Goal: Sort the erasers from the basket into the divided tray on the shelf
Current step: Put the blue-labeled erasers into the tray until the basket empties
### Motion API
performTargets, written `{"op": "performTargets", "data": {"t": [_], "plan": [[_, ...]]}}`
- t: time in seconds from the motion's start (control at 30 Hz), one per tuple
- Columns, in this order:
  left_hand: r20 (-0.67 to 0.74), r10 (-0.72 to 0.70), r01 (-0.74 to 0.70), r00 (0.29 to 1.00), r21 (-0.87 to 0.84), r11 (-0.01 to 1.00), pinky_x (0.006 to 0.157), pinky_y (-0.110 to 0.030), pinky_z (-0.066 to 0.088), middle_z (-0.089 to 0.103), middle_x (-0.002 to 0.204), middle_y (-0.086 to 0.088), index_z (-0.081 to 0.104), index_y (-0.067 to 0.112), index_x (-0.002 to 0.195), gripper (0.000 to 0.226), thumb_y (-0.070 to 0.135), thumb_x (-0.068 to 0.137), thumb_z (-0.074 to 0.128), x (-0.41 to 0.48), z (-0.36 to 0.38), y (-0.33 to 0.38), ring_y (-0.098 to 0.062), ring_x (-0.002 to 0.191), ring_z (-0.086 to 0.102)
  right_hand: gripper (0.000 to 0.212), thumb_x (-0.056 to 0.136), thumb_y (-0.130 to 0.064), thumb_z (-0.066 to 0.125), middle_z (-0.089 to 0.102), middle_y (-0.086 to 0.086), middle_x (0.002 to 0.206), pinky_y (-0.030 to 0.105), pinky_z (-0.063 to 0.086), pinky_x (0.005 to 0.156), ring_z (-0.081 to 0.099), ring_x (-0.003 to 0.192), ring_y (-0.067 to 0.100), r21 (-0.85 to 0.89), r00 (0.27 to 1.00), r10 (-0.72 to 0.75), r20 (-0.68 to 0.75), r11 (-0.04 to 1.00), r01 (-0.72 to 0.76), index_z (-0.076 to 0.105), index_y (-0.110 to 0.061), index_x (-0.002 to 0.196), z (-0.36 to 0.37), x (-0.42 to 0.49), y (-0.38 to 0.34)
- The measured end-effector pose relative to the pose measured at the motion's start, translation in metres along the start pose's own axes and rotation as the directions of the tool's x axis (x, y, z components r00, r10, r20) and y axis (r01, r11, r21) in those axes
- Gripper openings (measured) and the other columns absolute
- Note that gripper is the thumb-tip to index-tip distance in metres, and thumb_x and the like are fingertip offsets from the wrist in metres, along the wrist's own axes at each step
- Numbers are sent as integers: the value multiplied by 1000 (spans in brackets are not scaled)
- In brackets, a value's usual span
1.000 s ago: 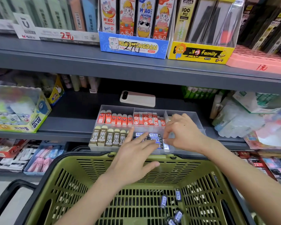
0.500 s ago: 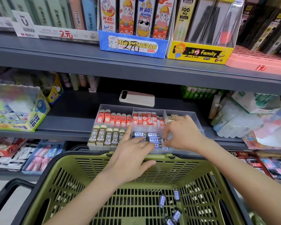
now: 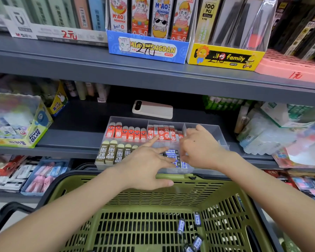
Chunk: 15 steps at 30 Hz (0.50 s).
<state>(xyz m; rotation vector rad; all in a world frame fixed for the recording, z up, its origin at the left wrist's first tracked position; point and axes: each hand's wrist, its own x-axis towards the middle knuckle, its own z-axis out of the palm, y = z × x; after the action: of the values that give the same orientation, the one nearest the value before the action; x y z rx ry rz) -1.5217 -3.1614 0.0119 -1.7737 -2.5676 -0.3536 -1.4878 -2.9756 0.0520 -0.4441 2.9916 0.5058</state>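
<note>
Crowded shelf bay: the divided tray [image 3: 220,137] is open mainly toward the front.

An upper shelf [image 3: 80,70] overhangs it, and the basket rim [image 3: 207,180] stands just before its front wall. The left hand [image 3: 145,166] and right hand [image 3: 200,151] cover its middle. A phone [image 3: 152,110] lies just behind, and wrapped packs [image 3: 262,137] crowd the right. Bare shelf [image 3: 76,131] beside a glue box [image 3: 31,131] leaves room at the left.

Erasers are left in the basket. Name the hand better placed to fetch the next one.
Left, probably: the left hand lies open and empty, while the right hand curls onto blue erasers in the tray. The basket erasers lie rightward, though.
</note>
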Motion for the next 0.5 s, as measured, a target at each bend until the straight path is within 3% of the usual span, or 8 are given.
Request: {"op": "performTargets", "data": {"t": [0.13,0.23,0.37,0.5], "plan": [[-1,-9,9,1000,16,1000,114,-31,-21,52,138,15,54,29,133,57,63,88,44,-1,3,0,-7,142,23,29,90,-42,45,65,-9,98,34,28,85,45,104,17,61,994,-8,111,998,1,70,-28,90,-1,-3,5],[-10,-9,9,1000,28,1000,116,-35,-18,51,138,15,53,29,133,57,63,89,42,-1,3,0,-7,143,22,30,92,-42,42,61,-9,95,35,26,84,42,105,19,7,984,-11,178,1000,10,67,-26,89,-6,-5,0],[-8,-12,12,1000,28,1000,114,-31,-21,52,138,14,54,28,132,54,60,89,45,-3,2,1,-8,141,26,24,91,-34,44,59,-4,106,40,30,95,41,109,25,-115,984,15,179,993,6,64,-22,95,-5,-6,-13],[2,-17,17,1000,21,1000,106,-22,-30,52,138,15,55,28,132,53,58,88,48,-3,3,0,-10,141,28,27,91,-32,42,60,-6,114,37,22,92,37,110,22,22,992,49,117,998,-52,67,-24,95,-1,-12,-12]]}}
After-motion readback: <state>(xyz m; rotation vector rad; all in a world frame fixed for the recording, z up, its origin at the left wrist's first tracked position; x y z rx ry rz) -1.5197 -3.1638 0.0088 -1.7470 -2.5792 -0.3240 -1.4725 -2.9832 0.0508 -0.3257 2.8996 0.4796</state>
